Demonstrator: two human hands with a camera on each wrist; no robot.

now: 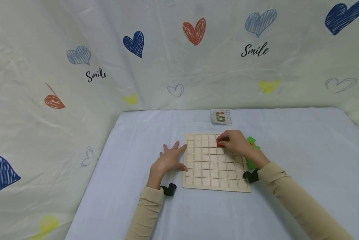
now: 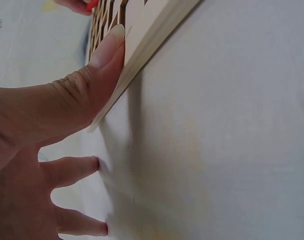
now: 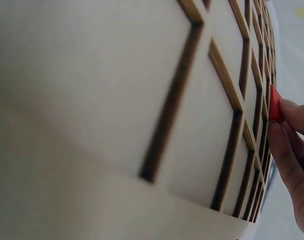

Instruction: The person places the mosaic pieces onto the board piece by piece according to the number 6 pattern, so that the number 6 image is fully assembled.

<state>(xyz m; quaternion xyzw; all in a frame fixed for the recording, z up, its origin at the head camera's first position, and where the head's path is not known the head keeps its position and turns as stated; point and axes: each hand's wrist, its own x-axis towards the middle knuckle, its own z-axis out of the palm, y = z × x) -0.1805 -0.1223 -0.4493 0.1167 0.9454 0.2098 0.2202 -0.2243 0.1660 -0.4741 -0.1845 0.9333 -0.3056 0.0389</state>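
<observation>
Pinching a red tile (image 1: 220, 143) over the far rows of the wooden grid board (image 1: 210, 166), the right hand (image 1: 236, 143) curls its fingertips around it. The left hand (image 1: 170, 159) lies flat and spread on the surface (image 1: 302, 160), thumb against the board's left edge. Green tiles (image 1: 252, 140) sit beside the board.

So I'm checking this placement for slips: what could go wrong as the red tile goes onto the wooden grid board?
The right hand pinches the red square tile tilted on edge, so it may straddle a rib. The wooden grid board is steadied only by the left hand at its edge, so it could slide on the cloth.
</observation>
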